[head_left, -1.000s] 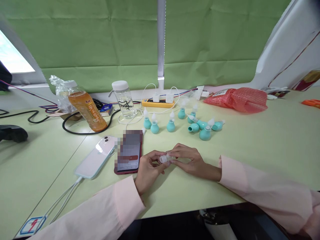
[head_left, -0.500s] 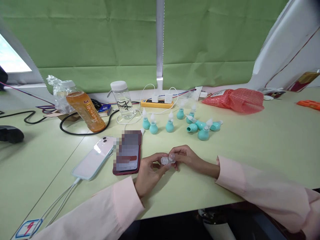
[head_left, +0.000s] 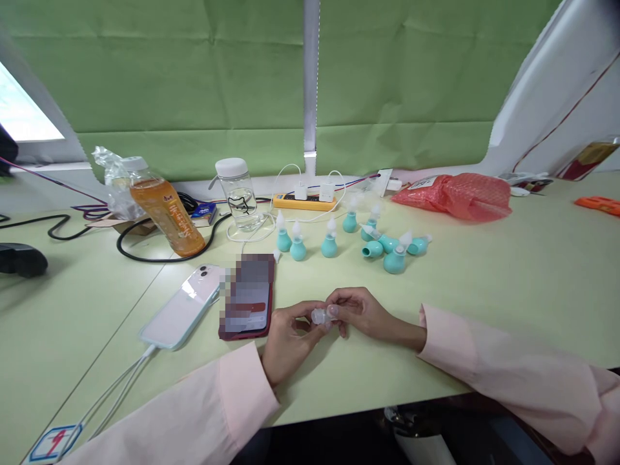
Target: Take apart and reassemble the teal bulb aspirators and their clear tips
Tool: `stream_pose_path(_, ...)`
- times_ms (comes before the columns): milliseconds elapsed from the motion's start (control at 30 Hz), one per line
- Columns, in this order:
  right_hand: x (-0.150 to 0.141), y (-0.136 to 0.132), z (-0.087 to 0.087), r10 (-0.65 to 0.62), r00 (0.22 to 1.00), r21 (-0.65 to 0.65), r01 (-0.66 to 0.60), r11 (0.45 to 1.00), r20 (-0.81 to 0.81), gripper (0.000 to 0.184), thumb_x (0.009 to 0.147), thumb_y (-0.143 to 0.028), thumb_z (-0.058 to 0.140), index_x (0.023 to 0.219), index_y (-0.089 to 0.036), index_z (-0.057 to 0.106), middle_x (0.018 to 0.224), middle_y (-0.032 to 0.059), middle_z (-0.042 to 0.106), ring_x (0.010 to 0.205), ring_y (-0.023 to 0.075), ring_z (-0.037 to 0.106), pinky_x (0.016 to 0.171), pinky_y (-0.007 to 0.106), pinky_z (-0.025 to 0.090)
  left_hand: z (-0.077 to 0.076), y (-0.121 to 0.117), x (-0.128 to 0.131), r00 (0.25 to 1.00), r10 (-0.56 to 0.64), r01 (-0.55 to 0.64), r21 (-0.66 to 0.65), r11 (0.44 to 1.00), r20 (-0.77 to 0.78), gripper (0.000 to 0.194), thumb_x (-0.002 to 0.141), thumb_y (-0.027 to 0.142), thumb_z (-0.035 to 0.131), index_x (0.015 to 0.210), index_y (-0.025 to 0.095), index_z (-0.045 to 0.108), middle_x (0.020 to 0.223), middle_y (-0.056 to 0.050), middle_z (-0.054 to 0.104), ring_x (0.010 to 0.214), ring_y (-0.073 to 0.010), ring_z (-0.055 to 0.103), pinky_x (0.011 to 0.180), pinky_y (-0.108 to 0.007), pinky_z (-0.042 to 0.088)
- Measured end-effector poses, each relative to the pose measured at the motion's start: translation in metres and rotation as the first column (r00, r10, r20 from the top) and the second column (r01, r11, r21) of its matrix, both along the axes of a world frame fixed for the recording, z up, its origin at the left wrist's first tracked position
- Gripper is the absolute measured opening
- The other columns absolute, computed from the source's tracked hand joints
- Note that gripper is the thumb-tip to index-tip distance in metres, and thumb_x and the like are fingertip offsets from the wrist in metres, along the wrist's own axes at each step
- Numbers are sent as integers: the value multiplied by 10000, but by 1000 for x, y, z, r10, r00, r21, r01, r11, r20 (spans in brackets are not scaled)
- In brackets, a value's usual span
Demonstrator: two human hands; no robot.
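Curling inward since the first frame, your right hand's fingers are closing over one end of the clear piece (head_left: 318, 316). Your left hand (head_left: 289, 342) is pinching its other end, thumb and fingers nearly closed on it. Your right hand (head_left: 363, 315) is gripping with bent fingers and thumb, likewise nearly closed. You're holding the clear piece between both hands, just above the desk (head_left: 484, 278), right of the dark-red phone (head_left: 249, 294).

Containers: one drink bottle (head_left: 167, 216), capped, is leaning in view and holding orange liquid. One water bottle (head_left: 241, 200), white-lidded, is standing beside it; it's looking clear inside, fill level hard to tell. One red bag (head_left: 455, 196) is lying at the back right, contents unclear. One clear bag (head_left: 113, 184) is sitting crumpled behind the drink bottle, contents also unclear.

Counts: nine blue-green bulbs (head_left: 329, 247) are sitting beyond your hands. Six are standing upright, each carrying a clear tip. Three are lying down among the right-hand cluster; one of these is showing an open mouth toward the left. Two phones are lying left of your hands: the dark-red phone screen up, the pale phone (head_left: 179, 313) back up. One power strip (head_left: 304, 203) is carrying two white adapters (head_left: 327, 192).
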State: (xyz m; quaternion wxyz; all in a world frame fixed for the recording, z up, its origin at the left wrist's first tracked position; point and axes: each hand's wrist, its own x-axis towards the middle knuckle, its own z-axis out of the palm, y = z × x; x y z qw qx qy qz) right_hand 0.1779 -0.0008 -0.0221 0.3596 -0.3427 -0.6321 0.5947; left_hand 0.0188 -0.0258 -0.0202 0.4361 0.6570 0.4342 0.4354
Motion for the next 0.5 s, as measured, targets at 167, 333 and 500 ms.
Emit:
stream_pose_path(167, 0, 1, 0, 4, 1000, -2, -4, 1000, -3, 269, 689, -382, 585, 735, -120, 545, 598, -12, 528, 465, 66, 500, 438, 200, 448, 0, 0, 1, 1000, -3, 3, -7, 1000, -24, 217, 691, 267, 596, 870, 152, 638, 769, -53, 650, 596, -136, 561, 504, -229, 468)
stream_pose_path(333, -1, 0, 1, -15, 1000, -15, 15, 1000, -21, 295, 709, -416, 552, 686, -121, 559, 573, -9, 498, 504, 75, 477, 458, 203, 437, 3, -1, 1, 1000, -11, 12, 5, 1000, -25, 235, 686, 284, 600, 873, 144, 621, 777, -58, 645, 642, -149, 569, 548, -240, 480)
stream_pose_path(500, -2, 2, 0, -8, 1000, -10, 8, 1000, 3, 307, 711, -432, 543, 681, -127, 556, 573, -10, 490, 517, 78, 465, 454, 197, 423, 7, -2, 1, 999, -9, 9, 5, 1000, -54, 202, 689, 282, 592, 833, 142, 609, 772, -57, 633, 676, -156, 570, 570, -241, 476)
